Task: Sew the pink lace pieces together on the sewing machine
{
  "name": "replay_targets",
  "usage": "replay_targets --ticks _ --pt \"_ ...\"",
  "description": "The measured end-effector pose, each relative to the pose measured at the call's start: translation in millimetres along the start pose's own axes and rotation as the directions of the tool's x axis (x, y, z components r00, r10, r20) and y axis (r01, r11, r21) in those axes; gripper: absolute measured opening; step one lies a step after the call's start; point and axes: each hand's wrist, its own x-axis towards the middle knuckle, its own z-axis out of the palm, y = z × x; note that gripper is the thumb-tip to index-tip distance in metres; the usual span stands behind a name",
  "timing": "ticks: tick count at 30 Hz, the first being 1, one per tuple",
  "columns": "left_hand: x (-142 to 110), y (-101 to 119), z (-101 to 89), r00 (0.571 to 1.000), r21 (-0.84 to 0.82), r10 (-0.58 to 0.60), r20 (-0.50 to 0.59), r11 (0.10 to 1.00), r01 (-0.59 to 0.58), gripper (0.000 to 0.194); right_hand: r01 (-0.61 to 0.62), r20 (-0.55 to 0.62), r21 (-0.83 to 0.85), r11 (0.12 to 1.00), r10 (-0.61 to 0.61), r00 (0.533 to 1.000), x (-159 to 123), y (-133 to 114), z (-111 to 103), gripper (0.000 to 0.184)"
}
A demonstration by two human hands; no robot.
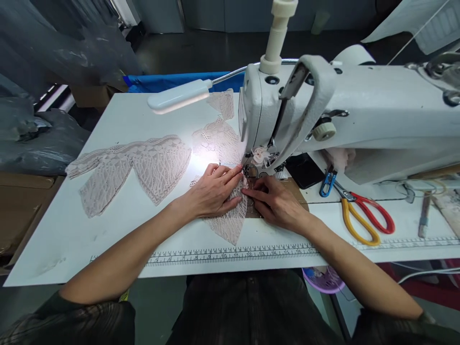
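A pale pink lace piece [230,223] lies under the presser foot [248,171] of a white sewing machine [359,110]. My left hand [212,191] rests flat on the lace just left of the needle, fingers stretched out toward the foot. My right hand [275,201] lies on the lace to the right of the needle, fingers pressed flat and pointing left along the seam line. Neither hand grips anything.
More lace pieces [143,167] lie spread on the white table [72,230] to the left and behind the needle. A gooseneck lamp [178,96] shines on the work. Red-and-yellow scissors [362,218] and blue snips [327,184] lie on the right. A printed ruler [230,254] runs along the front edge.
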Motion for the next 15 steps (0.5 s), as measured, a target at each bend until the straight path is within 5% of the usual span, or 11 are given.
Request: replay_targets --ticks 15 --pt "-1.5 0.4 4.7 0.995 0.002 0.022 -0.097 1.000 -0.022 0.050 0.010 -0.020 0.051 0.999 -0.009 1.000 -0.8 2.5 -0.1 0.028"
